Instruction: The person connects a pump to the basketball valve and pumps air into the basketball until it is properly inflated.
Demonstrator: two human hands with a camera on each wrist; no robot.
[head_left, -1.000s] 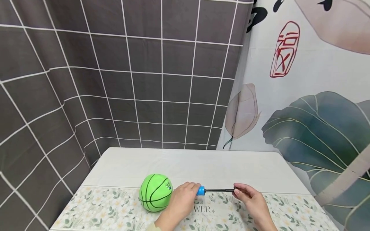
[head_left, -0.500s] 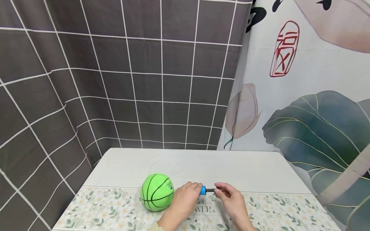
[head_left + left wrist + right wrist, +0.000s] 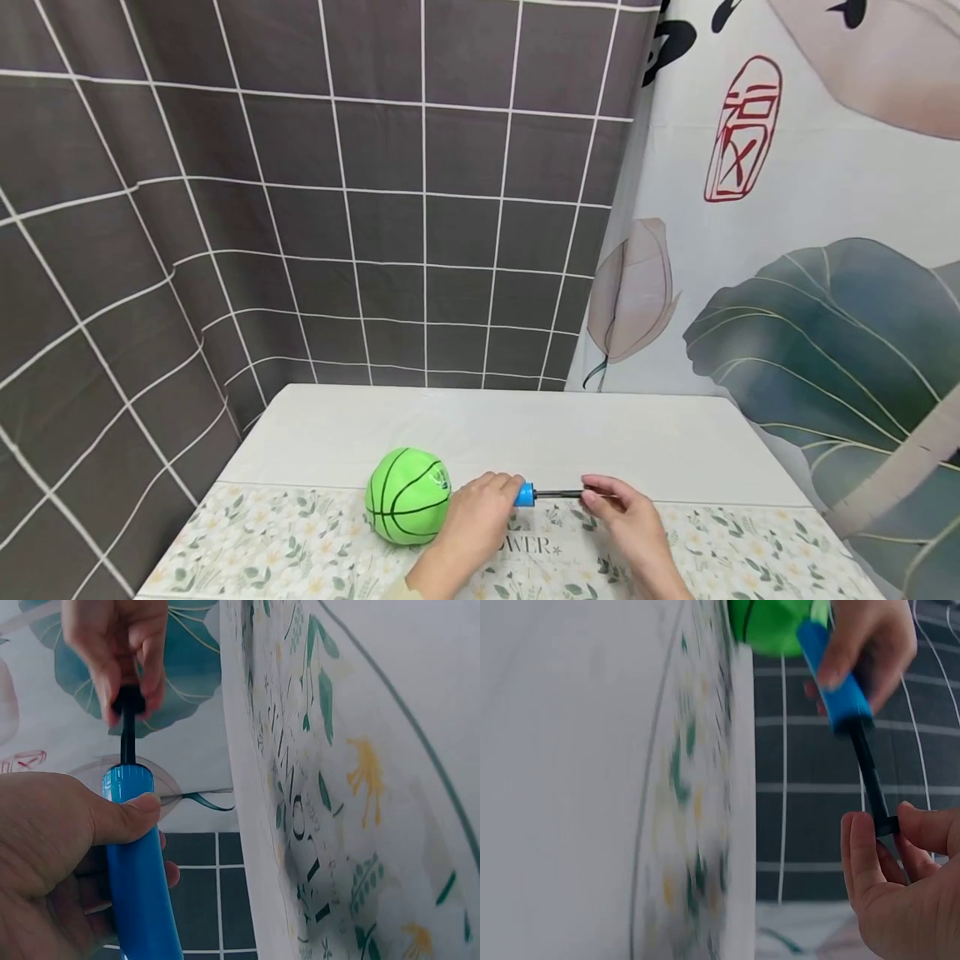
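Observation:
A blue hand pump (image 3: 139, 877) lies level between my two hands, its black rod (image 3: 558, 494) drawn partly out. My left hand (image 3: 477, 515) wraps round the blue barrel, thumb along its top near the collar in the left wrist view. At the other end, my right hand (image 3: 628, 517) pinches the small black handle (image 3: 887, 826) with thumb and fingers. A green ball (image 3: 407, 497) with black basketball lines sits just left of my left hand, at the pump's far end. Where pump and ball meet is hidden behind the left hand in the head view.
The table (image 3: 495, 425) has a white back strip and a floral cloth (image 3: 285, 533) in front. A dark gridded curtain (image 3: 382, 225) hangs behind and to the left. On the right hangs a white curtain (image 3: 697, 275) with large printed leaves.
My right hand slid the rod in toward the left hand, then drew it partway out again to the right. The left hand and the ball stay nearly in place.

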